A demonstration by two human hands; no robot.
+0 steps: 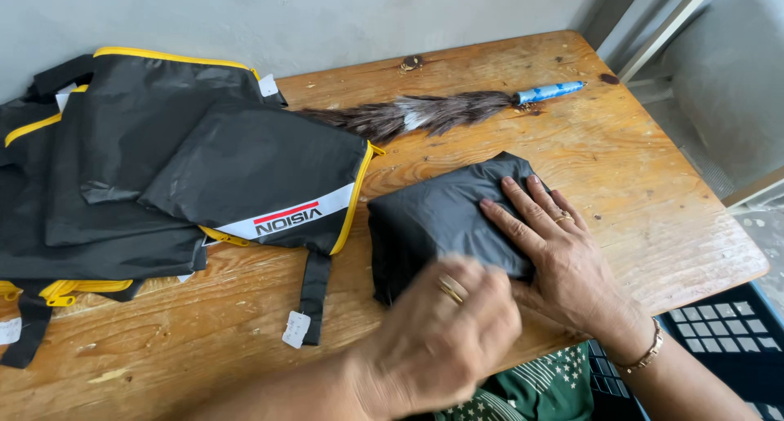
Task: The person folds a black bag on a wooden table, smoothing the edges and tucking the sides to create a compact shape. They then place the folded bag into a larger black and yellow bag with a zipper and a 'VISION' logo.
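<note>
A folded black fabric bundle [433,217] lies on the wooden table [621,176] near its front edge. My right hand [555,249] rests flat on the bundle's right side, fingers spread, a ring on one finger and a bracelet at the wrist. My left hand [441,339] is blurred, fingers curled, just at the bundle's near edge; whether it pinches the fabric is unclear. It also wears a ring.
A pile of black bags with yellow piping [163,168] covers the table's left half; straps and white tags [296,329] hang from them. A feather duster with a blue handle [441,111] lies at the back. A dark plastic crate [719,331] stands at the right below the table.
</note>
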